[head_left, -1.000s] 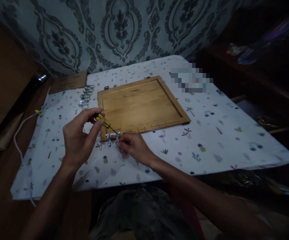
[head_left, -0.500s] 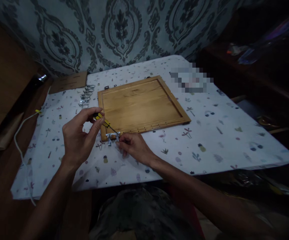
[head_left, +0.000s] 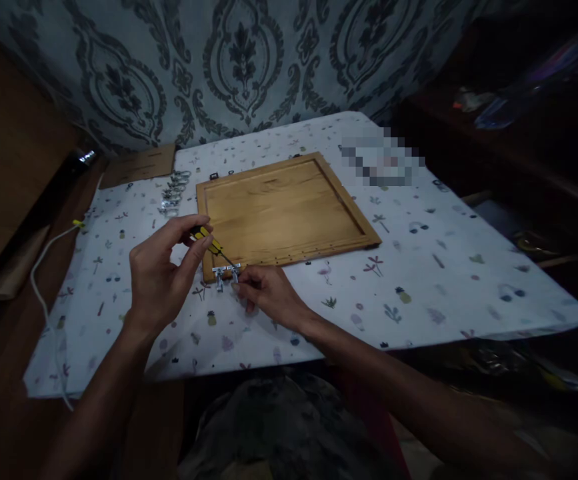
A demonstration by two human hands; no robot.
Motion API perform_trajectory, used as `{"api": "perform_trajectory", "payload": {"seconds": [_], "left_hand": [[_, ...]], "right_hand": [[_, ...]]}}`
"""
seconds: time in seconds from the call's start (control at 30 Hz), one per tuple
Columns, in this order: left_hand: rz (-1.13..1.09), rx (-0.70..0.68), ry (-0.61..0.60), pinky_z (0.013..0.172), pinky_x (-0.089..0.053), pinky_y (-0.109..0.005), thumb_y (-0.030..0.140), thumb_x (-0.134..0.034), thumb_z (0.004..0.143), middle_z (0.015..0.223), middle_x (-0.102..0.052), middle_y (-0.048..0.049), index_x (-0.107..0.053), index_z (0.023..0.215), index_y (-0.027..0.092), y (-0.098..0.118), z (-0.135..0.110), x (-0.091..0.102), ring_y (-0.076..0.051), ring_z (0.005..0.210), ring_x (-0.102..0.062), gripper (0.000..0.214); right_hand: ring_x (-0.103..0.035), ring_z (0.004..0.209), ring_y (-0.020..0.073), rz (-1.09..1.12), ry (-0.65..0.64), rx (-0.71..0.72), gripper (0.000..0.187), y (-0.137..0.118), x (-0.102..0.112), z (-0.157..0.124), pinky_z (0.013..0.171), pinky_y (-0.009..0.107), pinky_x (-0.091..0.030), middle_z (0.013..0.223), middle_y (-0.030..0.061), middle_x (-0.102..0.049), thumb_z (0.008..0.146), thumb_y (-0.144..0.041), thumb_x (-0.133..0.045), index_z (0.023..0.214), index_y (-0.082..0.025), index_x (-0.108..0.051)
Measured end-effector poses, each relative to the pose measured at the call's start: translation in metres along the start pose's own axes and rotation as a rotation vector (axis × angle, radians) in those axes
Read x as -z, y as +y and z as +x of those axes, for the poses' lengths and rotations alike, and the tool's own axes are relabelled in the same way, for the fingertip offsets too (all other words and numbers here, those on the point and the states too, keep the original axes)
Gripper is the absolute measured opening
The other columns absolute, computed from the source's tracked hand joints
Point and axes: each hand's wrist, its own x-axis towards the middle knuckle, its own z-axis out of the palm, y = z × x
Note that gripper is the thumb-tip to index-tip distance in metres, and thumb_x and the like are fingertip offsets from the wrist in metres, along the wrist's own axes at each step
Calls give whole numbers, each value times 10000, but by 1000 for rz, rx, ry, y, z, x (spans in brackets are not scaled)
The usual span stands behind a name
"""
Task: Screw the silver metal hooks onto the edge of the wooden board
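Observation:
A square wooden board (head_left: 283, 212) with a raised rim lies on a patterned cloth (head_left: 409, 280). My left hand (head_left: 161, 277) pinches a small yellow-and-black screwdriver (head_left: 207, 241), whose tip points down at a silver double hook (head_left: 225, 273) on the board's near left corner. My right hand (head_left: 267, 293) is closed on that hook from the right and holds it against the rim.
More silver hooks (head_left: 171, 197) lie in a row left of the board. A brown card (head_left: 139, 165) sits at the back left. A white cable (head_left: 43, 280) runs along the cloth's left edge. A blurred patch (head_left: 381, 157) lies at the back right; dark furniture stands beyond.
My left hand has shifted slightly right and up with the screwdriver. My right hand and the hook stay put.

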Motion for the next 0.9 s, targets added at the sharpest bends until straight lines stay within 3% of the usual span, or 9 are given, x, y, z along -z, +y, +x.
{"api": "perform_trajectory", "payload": {"seconds": [0.27,0.53,0.63,0.77,0.9], "left_hand": [[-68,-15,-72,880,-606,-298,237,-584,1026,1116,-771,-34,-696,1193,235,-2,0,-1,-162,986,-729,202],[24,-67,75,717,-585,-271,318,-721,956,921,-654,-14,-773,1082,252,0,3,-13,-142,809,-638,151],[-1,-95,48,756,-582,-272,265,-704,967,906,-692,-5,-768,1121,257,1,4,-12,-140,821,-654,167],[-60,-60,5,841,-594,-286,235,-706,961,1044,-762,-10,-725,1209,252,1,3,-9,-144,878,-705,249],[-54,-66,-6,830,-594,-272,217,-667,982,1058,-776,-11,-726,1151,233,1,1,-10,-139,876,-712,180]], "right_hand": [[-596,446,93,-7,5,-20,204,-3,0,0,526,204,-447,579,-56,-611,875,-153,-670,686,-186,-599],[-603,452,86,-13,7,-23,188,-5,1,-1,524,193,-455,576,-57,-617,870,-123,-665,700,-182,-607],[-608,450,85,-15,6,-12,202,-5,0,-1,512,185,-446,566,-58,-610,881,-129,-668,695,-180,-607],[-602,442,81,-17,4,-14,217,-4,0,-1,510,183,-439,560,-62,-604,889,-129,-670,687,-178,-607],[-601,440,90,-12,14,-35,208,-5,-1,0,519,195,-444,566,-64,-609,880,-119,-667,693,-183,-602]]}}
